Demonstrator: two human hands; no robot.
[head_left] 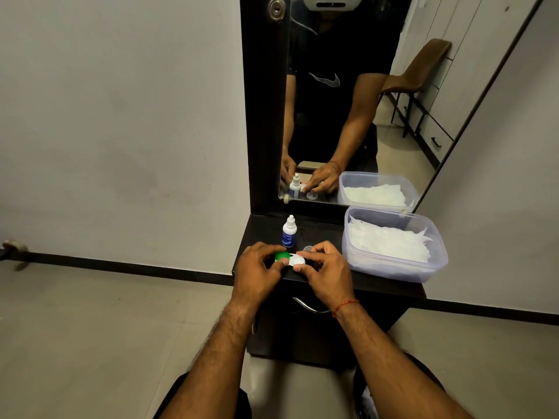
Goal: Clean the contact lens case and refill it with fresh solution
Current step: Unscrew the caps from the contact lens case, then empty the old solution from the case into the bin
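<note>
The contact lens case (291, 259) has a green cap on its left side and a white cap on its right. It is held just above the front of the black dresser top (320, 234). My left hand (257, 272) grips the green-capped end. The fingertips of my right hand (325, 269) pinch the white cap. Just behind the case stands a small white solution bottle (289, 232) with a blue label, upright and capped. A small clear cap-like piece (308, 248) lies on the top beside my right hand.
A clear plastic tub (393, 269) of white tissues fills the right part of the dresser top. Behind it a mirror (348, 101) rises against the wall. A drawer handle (308, 306) sits under the top's front edge. Tiled floor lies left and below.
</note>
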